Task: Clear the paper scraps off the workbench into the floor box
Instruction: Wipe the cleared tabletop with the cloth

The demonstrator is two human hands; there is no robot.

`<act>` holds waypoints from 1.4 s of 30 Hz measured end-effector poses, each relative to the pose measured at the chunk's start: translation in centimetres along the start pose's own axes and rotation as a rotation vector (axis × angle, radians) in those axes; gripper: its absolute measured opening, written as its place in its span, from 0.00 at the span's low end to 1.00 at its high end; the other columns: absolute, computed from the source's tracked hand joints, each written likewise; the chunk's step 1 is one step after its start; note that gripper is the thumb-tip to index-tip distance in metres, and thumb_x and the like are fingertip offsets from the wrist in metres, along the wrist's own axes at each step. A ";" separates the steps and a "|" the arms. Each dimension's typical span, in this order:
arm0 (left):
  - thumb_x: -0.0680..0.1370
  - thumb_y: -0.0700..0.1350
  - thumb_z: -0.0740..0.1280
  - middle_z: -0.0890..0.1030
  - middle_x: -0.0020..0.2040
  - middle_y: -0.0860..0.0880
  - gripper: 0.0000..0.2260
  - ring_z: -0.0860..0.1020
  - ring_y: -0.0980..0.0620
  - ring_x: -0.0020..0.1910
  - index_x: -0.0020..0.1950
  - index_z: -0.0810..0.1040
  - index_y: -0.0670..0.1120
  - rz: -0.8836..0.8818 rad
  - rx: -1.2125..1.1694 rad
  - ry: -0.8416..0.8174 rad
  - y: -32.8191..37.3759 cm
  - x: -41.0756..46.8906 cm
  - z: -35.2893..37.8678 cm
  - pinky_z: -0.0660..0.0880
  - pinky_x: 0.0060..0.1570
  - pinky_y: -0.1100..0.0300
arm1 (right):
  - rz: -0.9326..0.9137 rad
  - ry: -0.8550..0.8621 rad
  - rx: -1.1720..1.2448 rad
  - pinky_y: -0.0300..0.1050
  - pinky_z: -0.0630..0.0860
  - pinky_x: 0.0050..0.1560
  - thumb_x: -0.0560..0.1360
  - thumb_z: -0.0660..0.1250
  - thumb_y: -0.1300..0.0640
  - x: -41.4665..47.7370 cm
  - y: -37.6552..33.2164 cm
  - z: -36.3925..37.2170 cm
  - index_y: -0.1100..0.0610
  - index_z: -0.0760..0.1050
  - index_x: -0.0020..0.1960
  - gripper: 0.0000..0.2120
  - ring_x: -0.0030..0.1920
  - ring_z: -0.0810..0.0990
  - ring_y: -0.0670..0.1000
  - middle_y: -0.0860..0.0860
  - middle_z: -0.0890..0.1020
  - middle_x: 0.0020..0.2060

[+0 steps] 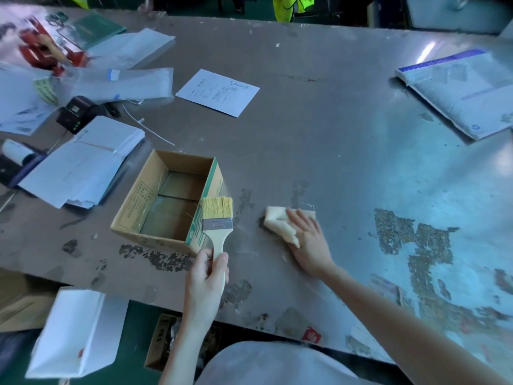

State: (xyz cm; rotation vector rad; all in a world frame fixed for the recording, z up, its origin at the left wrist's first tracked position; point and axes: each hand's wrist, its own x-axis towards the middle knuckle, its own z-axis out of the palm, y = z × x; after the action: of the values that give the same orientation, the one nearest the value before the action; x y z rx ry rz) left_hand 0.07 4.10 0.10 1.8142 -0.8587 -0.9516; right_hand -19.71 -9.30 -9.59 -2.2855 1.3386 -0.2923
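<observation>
Below our workbench's point(319, 140) near edge sits the floor box point(162, 340). Our left hand point(205, 276) grips the brush point(218, 218). Our right hand point(308, 243), fingers flat, presses a rag point(277, 222). The paper scraps point(277, 45), seemingly mere flecks beyond our fingertips, are light: sweep, don't pinch.

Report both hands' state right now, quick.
Left hand: closed around the handle of the paintbrush.
Right hand: open, fingers laid flat on the cloth, not gripping it.
</observation>
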 end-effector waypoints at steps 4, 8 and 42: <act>0.79 0.43 0.62 0.69 0.26 0.52 0.12 0.66 0.51 0.27 0.40 0.67 0.37 0.006 -0.014 -0.003 0.0 -0.2 0.3 0.64 0.32 0.55 | -0.214 -0.145 -0.022 0.44 0.42 0.74 0.72 0.60 0.58 -1.0 -0.7 0.5 0.46 0.64 0.72 0.29 0.76 0.51 0.48 0.47 0.58 0.76; 0.79 0.43 0.63 0.70 0.27 0.50 0.13 0.66 0.51 0.27 0.39 0.67 0.37 0.023 -0.009 -0.014 -0.2 -0.2 0.5 0.64 0.32 0.55 | -0.252 -0.190 -0.028 0.40 0.43 0.72 0.73 0.61 0.56 -1.0 2.2 -1.9 0.50 0.65 0.72 0.27 0.74 0.54 0.47 0.48 0.61 0.75; 0.80 0.44 0.62 0.69 0.27 0.49 0.14 0.64 0.52 0.26 0.40 0.66 0.37 0.080 0.077 -0.171 -1.0 -2.1 1.9 0.61 0.27 0.62 | 0.651 0.358 -0.003 0.58 0.54 0.74 0.76 0.59 0.61 -13.7 10.2 -6.1 0.56 0.60 0.75 0.27 0.75 0.57 0.57 0.54 0.64 0.74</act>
State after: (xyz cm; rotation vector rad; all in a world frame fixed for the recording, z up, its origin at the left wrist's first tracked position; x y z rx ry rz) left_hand -2.37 5.53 -0.86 1.7672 -1.0794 -1.0455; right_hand -36.81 -3.45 -8.66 -1.7160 2.1656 -0.4816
